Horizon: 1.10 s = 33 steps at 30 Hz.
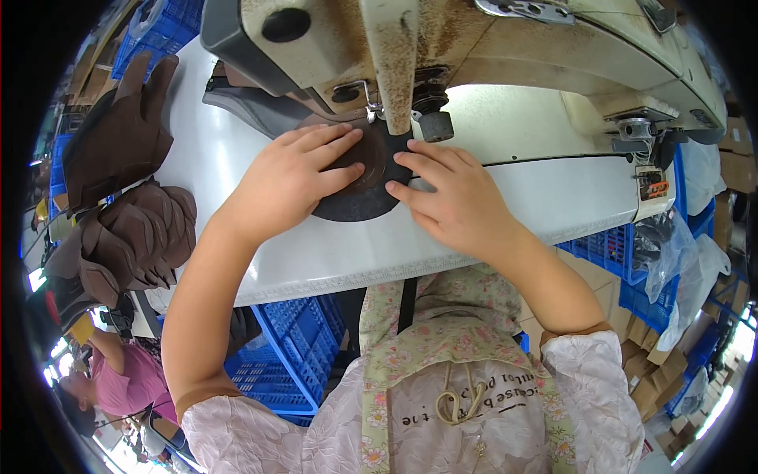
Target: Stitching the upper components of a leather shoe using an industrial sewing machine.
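A dark piece of material with a rounded black edge (359,209) and a brown inner part (365,170) lies under the head of a sewing machine (395,71). My left hand (296,178) rests on its left side, fingers stretched out toward the needle area and thumb apart. From the right, my right hand (458,197) presses the black edge with its fingertips, its fingers spread. The machine's arm hides the needle and the far part of the piece. A grey and brown flap (260,107) extends left from beneath the machine head.
Brown cut pieces (130,237) are stacked at the left edge of the white table (316,272), with larger ones (118,142) behind. Blue crates (288,347) stand below it. Plastic bags (687,276) hang at the right. Another person in pink (130,379) is at the lower left.
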Motion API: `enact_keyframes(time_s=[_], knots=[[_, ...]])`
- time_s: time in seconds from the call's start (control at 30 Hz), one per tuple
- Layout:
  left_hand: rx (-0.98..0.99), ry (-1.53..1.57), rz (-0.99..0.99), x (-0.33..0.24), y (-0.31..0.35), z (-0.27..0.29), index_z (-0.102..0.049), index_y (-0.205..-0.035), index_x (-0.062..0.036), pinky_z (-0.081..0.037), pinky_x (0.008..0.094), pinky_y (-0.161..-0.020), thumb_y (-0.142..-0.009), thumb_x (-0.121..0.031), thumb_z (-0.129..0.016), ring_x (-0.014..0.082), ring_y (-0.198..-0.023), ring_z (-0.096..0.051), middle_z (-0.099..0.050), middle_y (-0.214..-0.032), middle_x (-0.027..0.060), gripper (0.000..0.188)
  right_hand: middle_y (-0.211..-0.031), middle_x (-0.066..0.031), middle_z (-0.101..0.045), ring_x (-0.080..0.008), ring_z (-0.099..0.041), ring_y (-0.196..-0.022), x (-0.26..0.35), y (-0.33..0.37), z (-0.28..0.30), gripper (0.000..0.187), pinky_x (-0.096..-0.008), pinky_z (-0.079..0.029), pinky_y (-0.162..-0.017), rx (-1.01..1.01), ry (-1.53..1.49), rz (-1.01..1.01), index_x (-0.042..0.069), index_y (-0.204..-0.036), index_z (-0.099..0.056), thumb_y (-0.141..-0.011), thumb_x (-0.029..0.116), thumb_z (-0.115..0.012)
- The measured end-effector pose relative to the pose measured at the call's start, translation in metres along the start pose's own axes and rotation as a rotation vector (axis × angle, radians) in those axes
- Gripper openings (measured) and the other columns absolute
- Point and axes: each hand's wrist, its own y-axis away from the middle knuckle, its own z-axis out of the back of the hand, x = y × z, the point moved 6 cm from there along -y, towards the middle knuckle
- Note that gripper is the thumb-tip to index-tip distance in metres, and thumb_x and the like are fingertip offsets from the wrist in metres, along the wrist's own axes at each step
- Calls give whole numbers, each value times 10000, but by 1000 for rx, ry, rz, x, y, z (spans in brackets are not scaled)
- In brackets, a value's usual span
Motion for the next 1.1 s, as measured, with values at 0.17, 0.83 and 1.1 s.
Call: enact_keyframes(time_s=[0.17, 0.83, 1.1], knots=[[-17, -44, -18, 0, 4, -2, -718, -1155, -116, -495, 451, -1002, -714, -62, -643, 322, -1176, -604, -609, -1377, 129, 450, -1255, -118, -640, -307, -560, -1244, 1, 0, 0, 297, -440, -469, -973, 10, 11, 10, 139, -1063, -765, -770, 162, -724], [-106, -221, -4, -10, 9, -15, -695, -1201, -139, -492, 453, -1040, -767, -145, -597, 311, -1215, -601, -611, -1375, 124, 445, -1253, -118, -628, -327, -528, -1270, 5, 1, -1, 299, -455, -453, -984, 21, -26, -23, 104, -1060, -765, -769, 139, -704], [-111, -240, 1, -12, 7, -18, -690, -1198, -118, -485, 453, -1063, -752, -140, -605, 300, -1239, -594, -618, -1362, 126, 455, -1261, -119, -623, -326, -523, -1281, 5, 4, 0, 309, -457, -448, -993, 22, -23, -29, 100, -1075, -753, -771, 131, -708]])
